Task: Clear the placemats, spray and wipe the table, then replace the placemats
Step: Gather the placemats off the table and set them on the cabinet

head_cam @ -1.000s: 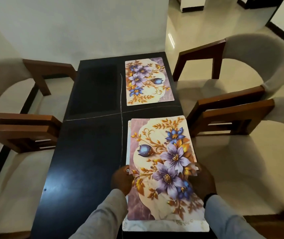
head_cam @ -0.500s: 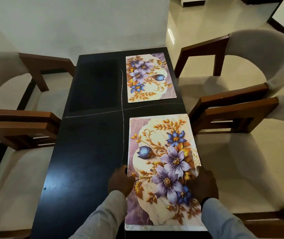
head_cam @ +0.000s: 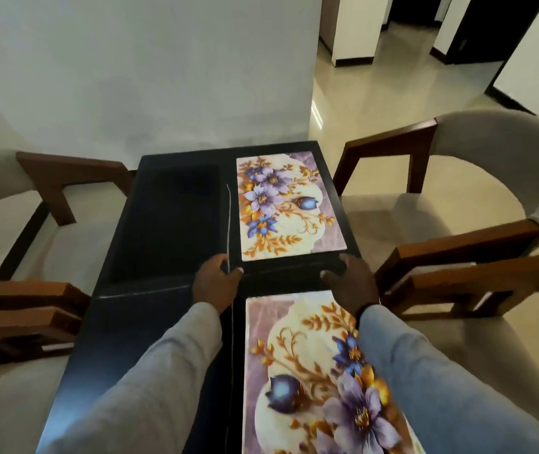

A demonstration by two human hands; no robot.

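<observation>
Two floral placemats lie on the right half of the black table (head_cam: 163,224). The far placemat (head_cam: 289,204) is flat near the back edge. The near placemat (head_cam: 307,371) is flat in front of me, and my right sleeve partly covers it. My left hand (head_cam: 217,281) hovers by the far mat's near left corner with loosely spread fingers that hold nothing. My right hand (head_cam: 354,283) is by the mat's near right corner, also empty. I cannot tell whether either hand touches the mat.
Two wooden chairs with beige seats stand on the right (head_cam: 458,253) and two more on the left (head_cam: 48,191). A white wall runs behind the table. Tiled floor leads to a hallway at the back right.
Both hands have let go of the near placemat, which now lies on the table, and have reached forward to the near edge of the far placemat. My view has moved forward.
</observation>
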